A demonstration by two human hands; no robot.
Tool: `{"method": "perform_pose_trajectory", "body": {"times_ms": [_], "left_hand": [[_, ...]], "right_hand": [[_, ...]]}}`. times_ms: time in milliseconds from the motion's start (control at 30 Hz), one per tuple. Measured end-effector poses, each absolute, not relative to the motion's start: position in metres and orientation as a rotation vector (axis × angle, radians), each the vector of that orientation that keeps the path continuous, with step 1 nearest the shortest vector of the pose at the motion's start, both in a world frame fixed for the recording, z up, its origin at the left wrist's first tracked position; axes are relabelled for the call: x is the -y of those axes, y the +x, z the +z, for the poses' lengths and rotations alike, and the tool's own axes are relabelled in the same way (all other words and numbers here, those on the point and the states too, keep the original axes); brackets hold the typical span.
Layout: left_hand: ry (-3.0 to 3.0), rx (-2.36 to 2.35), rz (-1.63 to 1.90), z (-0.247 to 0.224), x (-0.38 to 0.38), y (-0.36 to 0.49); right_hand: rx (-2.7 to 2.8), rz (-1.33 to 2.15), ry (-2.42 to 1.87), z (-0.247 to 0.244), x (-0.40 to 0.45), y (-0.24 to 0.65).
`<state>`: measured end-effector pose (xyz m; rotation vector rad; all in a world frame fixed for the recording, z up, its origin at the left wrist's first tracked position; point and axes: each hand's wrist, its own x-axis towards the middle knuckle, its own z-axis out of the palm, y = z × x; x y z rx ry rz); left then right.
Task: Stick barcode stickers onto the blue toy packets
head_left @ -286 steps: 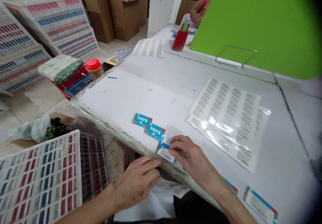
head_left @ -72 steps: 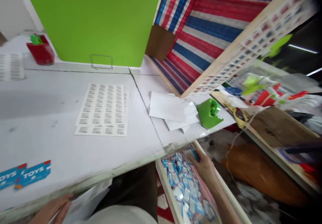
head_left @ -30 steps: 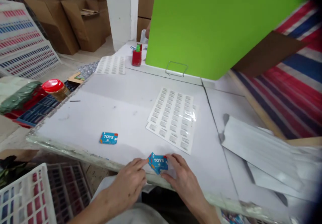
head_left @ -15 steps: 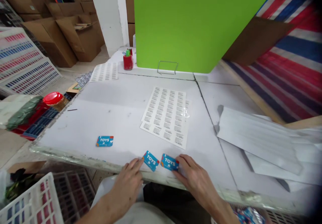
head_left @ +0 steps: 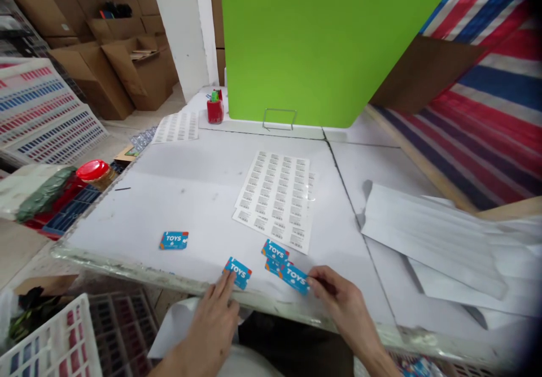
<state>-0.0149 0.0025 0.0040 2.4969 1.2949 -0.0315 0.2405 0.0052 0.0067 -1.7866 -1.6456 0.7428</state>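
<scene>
A: Which step?
B: Positioning cards near the bench [head_left: 203, 196] edge, I judged. Left hand [head_left: 218, 315] had fingers extended, tips on one TOYS card [head_left: 241, 274]. Right hand [head_left: 345, 301] had thumb and finger pinched on the corner of a second TOYS card [head_left: 295, 279], part of an overlapping cluster.
A: Next move?
B: Probably called for a light edge grip; flat, thin stock.
A: Materials?
B: Smooth blue rectangles, white benchtop, printed label sheets [head_left: 275, 196] behind.
</scene>
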Motion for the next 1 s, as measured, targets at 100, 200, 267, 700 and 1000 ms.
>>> {"method": "perform_pose_trajectory", "body": {"times_ms": [100,200,267,700,1000], "left_hand": [[2.473,-1.407,-0.011,0.000,-0.001,-0.019],[2.473,-1.466,0.041,0.001,-0.002,-0.022],[2.476,-1.482,0.082,0.003,-0.003,-0.024],[2.491,-1.440,0.053,0.014,-0.001,-0.019],[2.578,-1.080,-0.041,0.014,-0.027,0.022]], "right_hand": [[1.568,0.788,-1.879,0.002,0.004,0.265],[1.573,0.682,-1.969,-0.005,0.010,0.282],[1.631,0.467,-1.986,-0.010,0.012,0.284],[2.328,0.294,-1.540,-0.012,-0.020,0.161],[2.369,0.109,-1.649,-0.032,0.038,0.224]]}}
